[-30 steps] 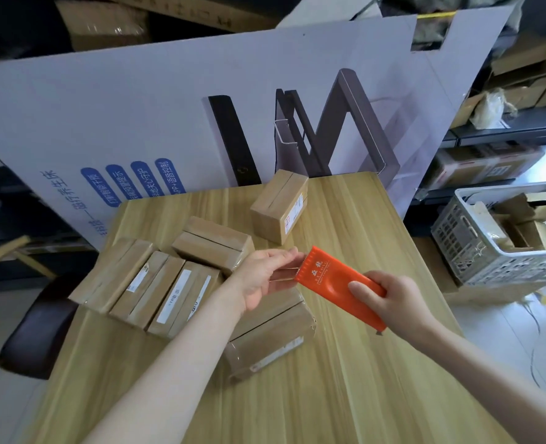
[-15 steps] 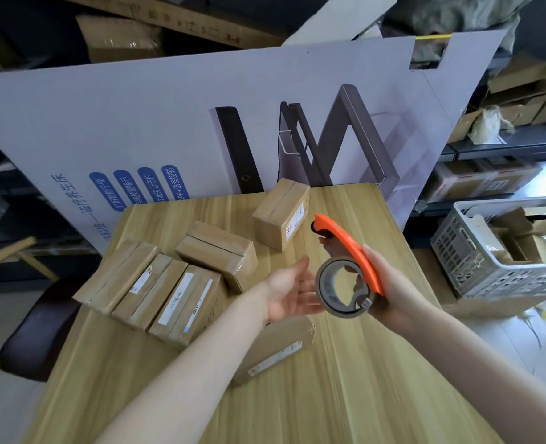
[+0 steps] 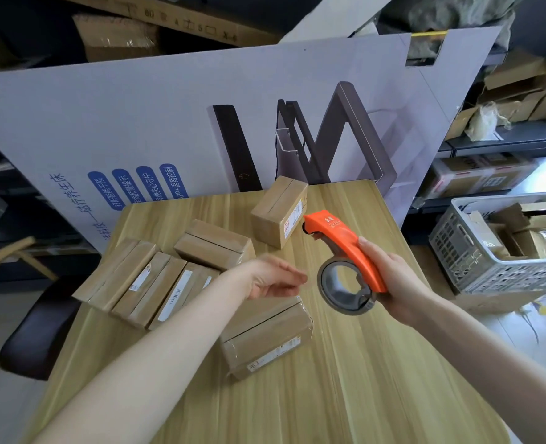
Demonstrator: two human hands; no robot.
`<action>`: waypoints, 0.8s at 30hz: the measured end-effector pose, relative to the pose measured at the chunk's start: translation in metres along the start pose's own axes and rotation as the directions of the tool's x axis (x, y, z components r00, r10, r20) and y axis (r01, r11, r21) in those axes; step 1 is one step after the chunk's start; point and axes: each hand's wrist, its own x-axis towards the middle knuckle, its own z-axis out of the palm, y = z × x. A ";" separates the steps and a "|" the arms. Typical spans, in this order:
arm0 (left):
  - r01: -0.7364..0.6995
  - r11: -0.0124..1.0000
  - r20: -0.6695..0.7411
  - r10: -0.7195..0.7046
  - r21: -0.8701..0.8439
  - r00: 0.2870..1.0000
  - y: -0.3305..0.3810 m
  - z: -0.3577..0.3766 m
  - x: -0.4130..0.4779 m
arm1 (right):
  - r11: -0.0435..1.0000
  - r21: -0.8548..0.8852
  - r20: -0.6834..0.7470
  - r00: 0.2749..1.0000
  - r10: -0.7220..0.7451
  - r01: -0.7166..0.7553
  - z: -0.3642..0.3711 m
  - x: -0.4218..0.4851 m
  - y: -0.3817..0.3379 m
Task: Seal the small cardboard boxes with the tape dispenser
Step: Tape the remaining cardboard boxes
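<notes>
My right hand [image 3: 396, 280] grips the orange tape dispenser [image 3: 345, 241] above the wooden table [image 3: 361, 379], its grey tape roll [image 3: 342, 288] hanging on the left side. My left hand [image 3: 271, 277] hovers with relaxed fingers, blurred, just left of the roll and above a small cardboard box [image 3: 265, 338] lying near me, holding nothing. Another small box [image 3: 278, 214] stands at the table's far edge. A further box [image 3: 214, 245] lies in the middle left. A row of flat boxes [image 3: 147, 283] lies side by side at the left.
A large printed cardboard sheet [image 3: 169, 123] stands upright behind the table. A grey plastic crate [image 3: 476, 257] with cardboard scraps sits on the floor at right. Shelves with boxes [image 3: 489, 174] stand behind it. A dark stool [image 3: 34, 334] sits left of the table.
My left hand let go of the tape end at the dispenser and dropped toward the near box. My right hand turned the dispenser so the roll faces left and raised it.
</notes>
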 end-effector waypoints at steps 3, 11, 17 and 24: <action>0.033 0.999 0.026 -0.032 -0.028 0.999 0.002 -0.004 0.000 | 0.999 -0.030 0.034 0.999 -0.031 0.032 0.001 -0.003 0.000; -0.022 0.996 -0.050 0.017 -0.085 0.999 0.000 -0.004 0.009 | 0.975 -0.173 0.068 0.989 -0.133 0.143 0.012 -0.007 0.013; -0.026 0.991 0.003 0.027 -0.131 1.000 0.000 -0.008 0.010 | 0.962 -0.213 0.058 0.985 -0.160 0.169 0.011 -0.008 0.014; -0.045 0.998 -0.041 0.043 -0.043 0.998 -0.003 -0.007 0.013 | 0.926 -0.296 0.085 0.972 -0.219 0.234 0.009 -0.010 0.015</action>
